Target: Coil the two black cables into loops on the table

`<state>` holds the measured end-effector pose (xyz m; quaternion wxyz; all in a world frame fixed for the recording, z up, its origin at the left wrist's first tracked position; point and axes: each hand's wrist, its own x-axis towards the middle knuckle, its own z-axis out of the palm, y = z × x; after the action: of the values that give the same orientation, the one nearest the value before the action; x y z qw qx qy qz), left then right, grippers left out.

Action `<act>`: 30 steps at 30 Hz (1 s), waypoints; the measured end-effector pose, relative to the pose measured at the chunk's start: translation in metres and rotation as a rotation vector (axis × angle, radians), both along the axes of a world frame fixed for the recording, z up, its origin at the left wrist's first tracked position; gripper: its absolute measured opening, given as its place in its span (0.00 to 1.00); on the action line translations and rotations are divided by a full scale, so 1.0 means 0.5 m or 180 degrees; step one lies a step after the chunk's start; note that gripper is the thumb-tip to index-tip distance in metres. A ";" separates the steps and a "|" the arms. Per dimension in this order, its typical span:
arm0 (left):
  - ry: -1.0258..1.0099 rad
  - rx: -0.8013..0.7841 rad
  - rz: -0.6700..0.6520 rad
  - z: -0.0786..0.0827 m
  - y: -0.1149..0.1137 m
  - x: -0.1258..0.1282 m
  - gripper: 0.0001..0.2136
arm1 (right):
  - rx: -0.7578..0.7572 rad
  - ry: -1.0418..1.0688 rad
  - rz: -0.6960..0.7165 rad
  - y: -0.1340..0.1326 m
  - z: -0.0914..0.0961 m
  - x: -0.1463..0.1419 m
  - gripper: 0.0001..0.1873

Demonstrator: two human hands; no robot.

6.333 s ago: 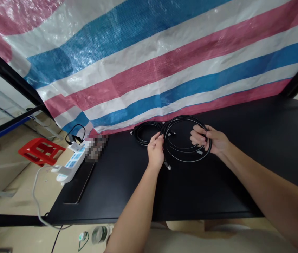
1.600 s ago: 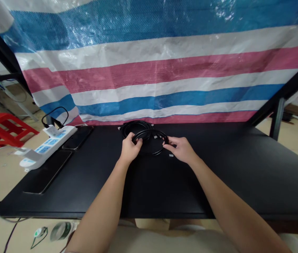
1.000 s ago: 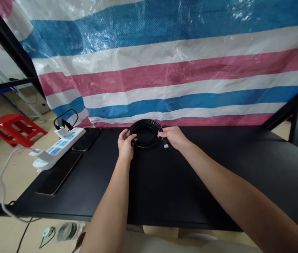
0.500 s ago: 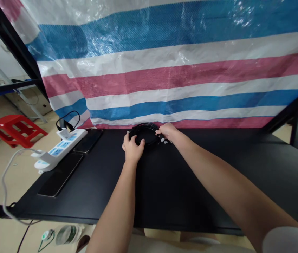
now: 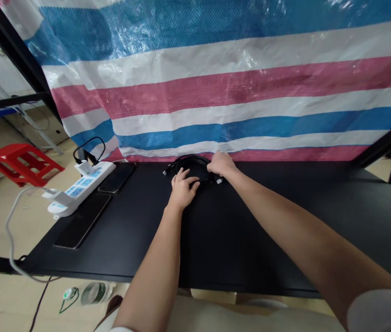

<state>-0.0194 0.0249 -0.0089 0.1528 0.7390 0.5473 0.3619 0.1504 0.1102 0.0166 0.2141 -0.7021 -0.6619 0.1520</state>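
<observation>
A coil of black cables lies flat at the back of the black table, close to the striped tarp. My left hand rests on the coil's near side with its fingers spread flat. My right hand sits at the coil's right edge, fingers curled down over the cable where pale connector ends stick out. Another connector end pokes out at the coil's left.
A white power strip with a black plug lies at the table's left edge, beside two dark phones. The striped tarp hangs behind the table. A red stool stands on the floor at left.
The loop held up in both hands has been laid on the other coil at the back of the table. My left hand went from gripping the cable to lying flat on it.
</observation>
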 end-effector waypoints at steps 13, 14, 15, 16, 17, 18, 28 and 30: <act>-0.1418 -0.0101 0.0676 -0.017 0.023 -0.011 0.21 | 0.0723 0.0206 0.0951 -0.063 -0.036 0.026 0.22; -0.1521 -0.0045 0.0820 -0.020 0.026 -0.015 0.22 | 0.0739 0.0137 0.0992 -0.068 -0.038 0.028 0.21; -0.1592 0.0036 0.0981 -0.023 0.030 -0.020 0.23 | 0.0749 0.0083 0.1032 -0.072 -0.039 0.031 0.21; -0.1636 0.0129 0.1146 -0.026 0.033 -0.024 0.24 | 0.0768 0.0046 0.1079 -0.076 -0.039 0.033 0.20; -0.1658 0.0206 0.1291 -0.029 0.036 -0.029 0.24 | 0.0798 0.0023 0.1122 -0.079 -0.038 0.035 0.19; -0.1671 0.0242 0.1395 -0.032 0.038 -0.033 0.24 | 0.0830 0.0009 0.1151 -0.082 -0.038 0.037 0.18; -0.1747 -0.0104 0.1199 -0.013 0.028 -0.025 0.15 | 0.0958 0.0104 0.1091 -0.118 -0.025 0.045 0.21; -0.1651 0.0042 0.1128 -0.006 0.024 -0.021 0.11 | 0.1008 0.0158 0.1047 -0.128 -0.026 0.051 0.21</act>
<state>-0.0297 0.0367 -0.0121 0.2171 0.5161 0.6080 0.5630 0.1757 0.0461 0.0036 0.3103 -0.5383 -0.7776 0.0963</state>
